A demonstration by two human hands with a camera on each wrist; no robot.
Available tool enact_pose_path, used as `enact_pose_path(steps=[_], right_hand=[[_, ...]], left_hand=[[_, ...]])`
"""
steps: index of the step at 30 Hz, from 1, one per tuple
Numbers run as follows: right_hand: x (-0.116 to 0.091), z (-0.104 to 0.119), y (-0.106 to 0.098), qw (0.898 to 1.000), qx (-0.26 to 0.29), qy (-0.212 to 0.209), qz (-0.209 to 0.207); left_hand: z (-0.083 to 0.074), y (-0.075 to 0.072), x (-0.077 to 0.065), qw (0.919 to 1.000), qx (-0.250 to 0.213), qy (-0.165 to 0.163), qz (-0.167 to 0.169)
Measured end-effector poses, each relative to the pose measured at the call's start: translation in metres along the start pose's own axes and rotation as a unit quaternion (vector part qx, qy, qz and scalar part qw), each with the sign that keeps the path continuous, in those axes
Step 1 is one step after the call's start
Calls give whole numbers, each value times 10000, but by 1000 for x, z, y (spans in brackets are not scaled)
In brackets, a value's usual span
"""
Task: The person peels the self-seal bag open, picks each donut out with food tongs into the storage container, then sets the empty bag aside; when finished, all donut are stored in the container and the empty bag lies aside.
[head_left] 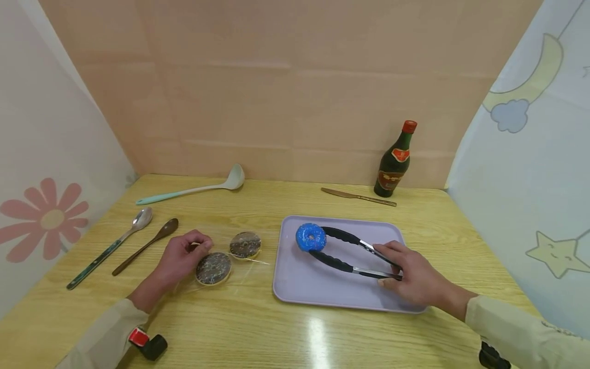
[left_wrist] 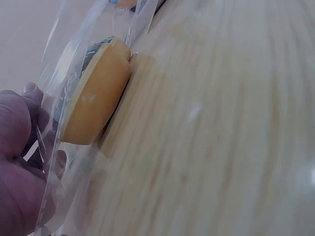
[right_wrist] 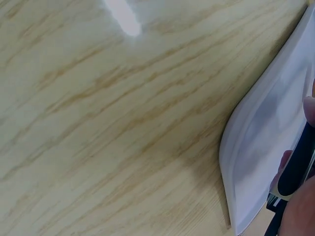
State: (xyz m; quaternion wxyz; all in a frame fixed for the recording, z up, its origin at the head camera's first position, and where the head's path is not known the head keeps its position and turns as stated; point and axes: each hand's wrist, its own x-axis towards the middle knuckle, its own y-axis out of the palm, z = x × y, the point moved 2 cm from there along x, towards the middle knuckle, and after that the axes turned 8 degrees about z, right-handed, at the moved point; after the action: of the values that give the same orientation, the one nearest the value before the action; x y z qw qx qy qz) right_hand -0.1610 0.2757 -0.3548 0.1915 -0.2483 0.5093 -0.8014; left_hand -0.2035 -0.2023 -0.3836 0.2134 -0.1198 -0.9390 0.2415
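In the head view my right hand point(head_left: 412, 274) grips black-and-silver kitchen tongs point(head_left: 338, 264) by their handle end. The tips sit at the sides of a blue sprinkled donut point(head_left: 311, 237), which lies over the left part of a pale lilac tray point(head_left: 348, 296). To the left, my left hand point(head_left: 182, 256) pinches the edge of a clear plastic bag point(left_wrist: 51, 147). Inside the bag are two chocolate-topped donuts, a near donut point(head_left: 213, 268) beside my fingers and a farther donut point(head_left: 246, 245). The left wrist view shows the near donut's tan side through the film.
A mint-handled ladle point(head_left: 198, 189) lies at the back left. A metal spoon point(head_left: 110, 246) and a brown wooden spoon point(head_left: 147, 246) lie left of my left hand. Behind the tray are a table knife point(head_left: 358, 196) and a dark green bottle point(head_left: 393, 164), standing near the back wall.
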Motion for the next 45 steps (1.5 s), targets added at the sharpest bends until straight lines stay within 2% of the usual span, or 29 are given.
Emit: enact_pose_path(steps=[4,7,17,26,32,38,45], right_hand=[[1,-6,1,9998,-90,157,61],[3,-7,2,9995,-133,237,143],[7,-7,3,9988,-133,351,318],[6,-8,6,9990,-140,372,227],[4,-8,7,9983,-127,550,125],[3,8,11,9986,121,497,-92],[8,37,18,9977,475,427,238]], left_hand=[[-15,-2,-1,10000,23,48,1],[-19,-2,-1,10000,34,58,-8],[-18,0,0,10000,72,54,11],[-18,1,0,9999,-131,90,2],[-19,1,-1,9999,-103,61,-3],[-20,1,-1,10000,-23,33,-7],[-21,2,-1,10000,-37,45,-21]])
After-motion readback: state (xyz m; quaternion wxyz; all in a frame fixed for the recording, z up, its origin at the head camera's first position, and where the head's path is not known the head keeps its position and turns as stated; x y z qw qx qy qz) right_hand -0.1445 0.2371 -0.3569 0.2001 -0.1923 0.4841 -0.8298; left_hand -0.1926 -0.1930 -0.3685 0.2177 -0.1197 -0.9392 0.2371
